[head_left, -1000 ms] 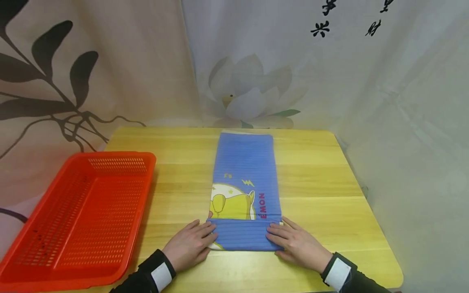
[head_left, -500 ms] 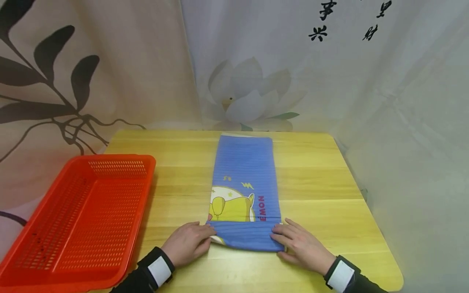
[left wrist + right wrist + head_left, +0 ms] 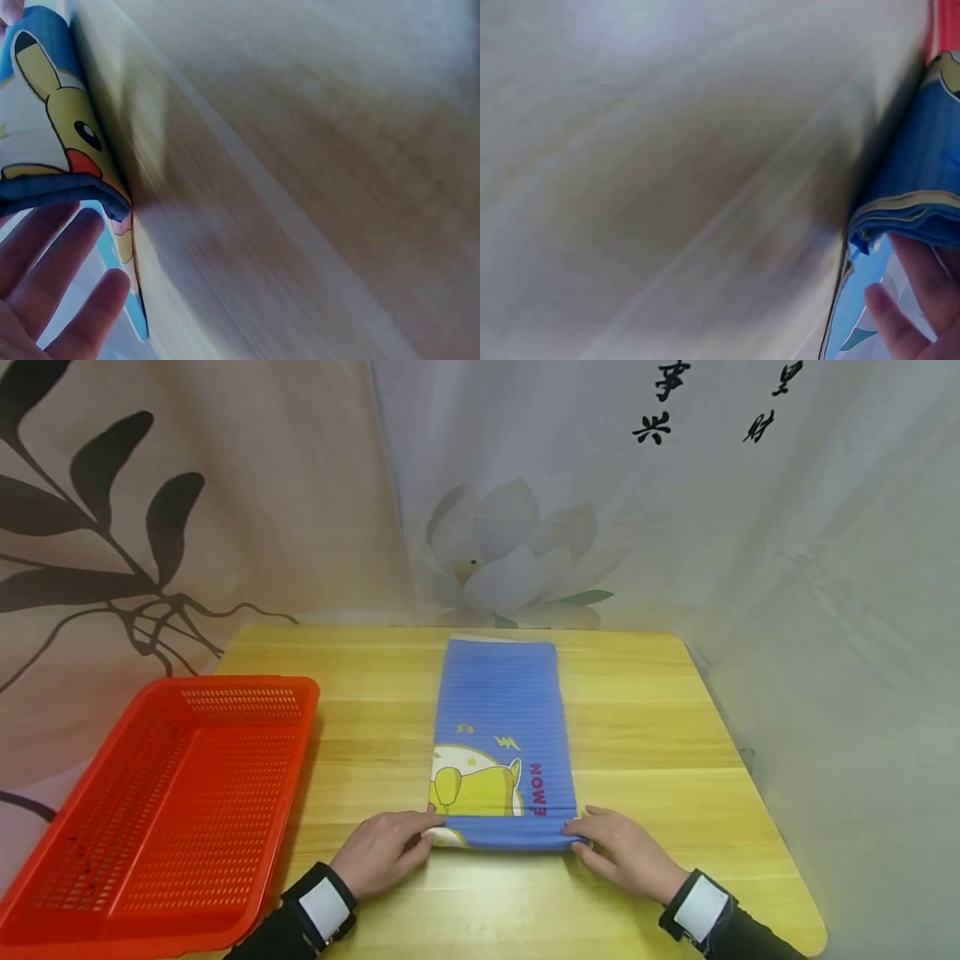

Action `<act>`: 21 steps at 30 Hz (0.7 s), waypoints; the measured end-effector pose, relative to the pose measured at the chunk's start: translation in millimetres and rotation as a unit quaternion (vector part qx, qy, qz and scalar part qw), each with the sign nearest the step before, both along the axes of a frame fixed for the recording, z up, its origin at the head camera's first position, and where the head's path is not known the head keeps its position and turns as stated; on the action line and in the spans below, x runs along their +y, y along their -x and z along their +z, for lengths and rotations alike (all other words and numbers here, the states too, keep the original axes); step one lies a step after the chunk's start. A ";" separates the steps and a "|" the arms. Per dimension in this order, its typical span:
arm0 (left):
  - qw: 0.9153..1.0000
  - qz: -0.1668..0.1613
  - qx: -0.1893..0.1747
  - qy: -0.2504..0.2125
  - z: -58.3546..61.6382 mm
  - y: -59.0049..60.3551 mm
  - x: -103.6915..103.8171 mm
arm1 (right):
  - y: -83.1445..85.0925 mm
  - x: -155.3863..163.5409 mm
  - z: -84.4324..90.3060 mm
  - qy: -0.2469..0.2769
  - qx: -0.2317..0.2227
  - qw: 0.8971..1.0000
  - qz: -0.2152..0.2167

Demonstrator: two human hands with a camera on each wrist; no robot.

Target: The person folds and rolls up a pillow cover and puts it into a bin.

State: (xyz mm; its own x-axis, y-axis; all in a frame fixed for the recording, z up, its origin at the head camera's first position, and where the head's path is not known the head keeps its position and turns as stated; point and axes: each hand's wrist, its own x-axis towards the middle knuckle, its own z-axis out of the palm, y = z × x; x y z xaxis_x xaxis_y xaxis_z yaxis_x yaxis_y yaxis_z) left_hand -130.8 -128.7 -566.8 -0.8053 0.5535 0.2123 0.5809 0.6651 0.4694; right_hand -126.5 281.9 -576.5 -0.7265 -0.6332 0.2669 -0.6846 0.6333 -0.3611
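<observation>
A long blue towel (image 3: 498,693) with a yellow cartoon character and red letters lies lengthwise on the table. Its near end is turned over into a narrow band (image 3: 517,835). At the band's left end, my left hand (image 3: 382,852) pinches the cloth, fingers on top and thumb at the front edge. My right hand (image 3: 626,856) grips the other end in a similar way. Up close in the left wrist view, the printed character's eye and ear show on the folded part (image 3: 71,135). Stacked layers of cloth (image 3: 907,214) show at the end in the right wrist view.
A red plastic basket (image 3: 300,760) with perforated walls stands to the left of the towel. The light wooden table (image 3: 652,718) has rounded corners. Behind it hangs a pale curtain (image 3: 300,485) printed with leaves, a flower and black characters.
Both hands have lifted the towel's near edge and turned it away from me, so the folded band is narrower. White print now shows at its left end. The basket has stayed put.
</observation>
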 end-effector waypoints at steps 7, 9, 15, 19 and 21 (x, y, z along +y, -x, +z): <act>0.999 0.018 0.005 -0.035 -3.6 0.6 -2.0 | 10.1 0.5 1.2 0.025 -0.035 0.999 -0.024; 0.998 0.033 0.008 -0.045 -3.0 2.5 0.5 | 14.1 0.4 1.9 0.037 -0.049 0.998 -0.025; 0.994 0.089 -0.015 -0.068 -1.4 12.5 9.3 | 23.3 0.7 5.1 0.053 -0.096 0.993 -0.049; 0.990 0.108 -0.024 -0.083 -3.2 20.0 11.8 | 25.1 -1.3 8.2 0.037 -0.042 0.997 -0.049; 0.989 0.115 -0.029 -0.087 -3.7 22.5 12.8 | 23.7 -3.2 11.2 0.016 0.028 0.999 -0.027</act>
